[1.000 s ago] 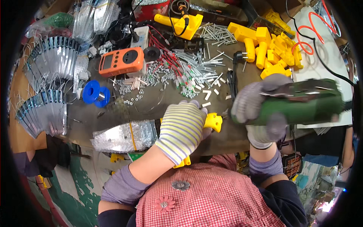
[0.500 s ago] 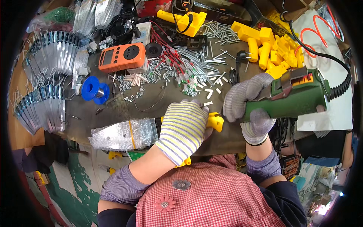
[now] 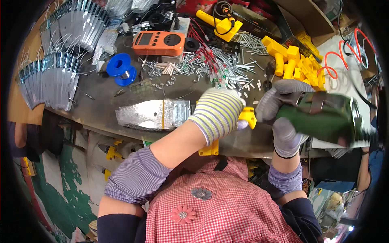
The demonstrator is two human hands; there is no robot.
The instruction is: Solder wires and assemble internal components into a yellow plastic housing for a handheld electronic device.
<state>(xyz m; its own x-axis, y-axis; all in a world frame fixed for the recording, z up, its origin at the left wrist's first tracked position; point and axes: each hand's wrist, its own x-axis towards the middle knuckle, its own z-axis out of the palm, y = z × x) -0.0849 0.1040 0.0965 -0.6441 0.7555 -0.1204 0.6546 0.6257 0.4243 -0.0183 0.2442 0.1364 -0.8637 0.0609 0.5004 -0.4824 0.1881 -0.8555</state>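
My left hand point(image 3: 219, 112), in a yellow-and-grey striped glove, is closed around a yellow plastic part point(image 3: 248, 118). One end of that part sticks out toward my right hand, and the middle is hidden by the glove. Another yellow piece point(image 3: 209, 148) shows below the wrist; whether it belongs to the same part I cannot tell. My right hand point(image 3: 279, 111), gloved in grey, grips a green handheld power tool point(image 3: 324, 119) with a dark strap piece on top. The tool is slightly blurred, and its tip is hidden by my fingers.
Bubble-wrapped metal plates point(image 3: 154, 114) lie beside my left forearm. Farther back are loose screws point(image 3: 190, 67), a blue solder spool point(image 3: 121, 69) and an orange meter point(image 3: 159, 43). Yellow plastic parts point(image 3: 296, 60) are piled at far right, near a red coiled hose point(image 3: 336, 60). Fanned strips point(image 3: 50, 81) lie left.
The view has shifted, so the table things sit farther right and higher. The green tool's rear end has swung down. My left hand still holds the yellow part.
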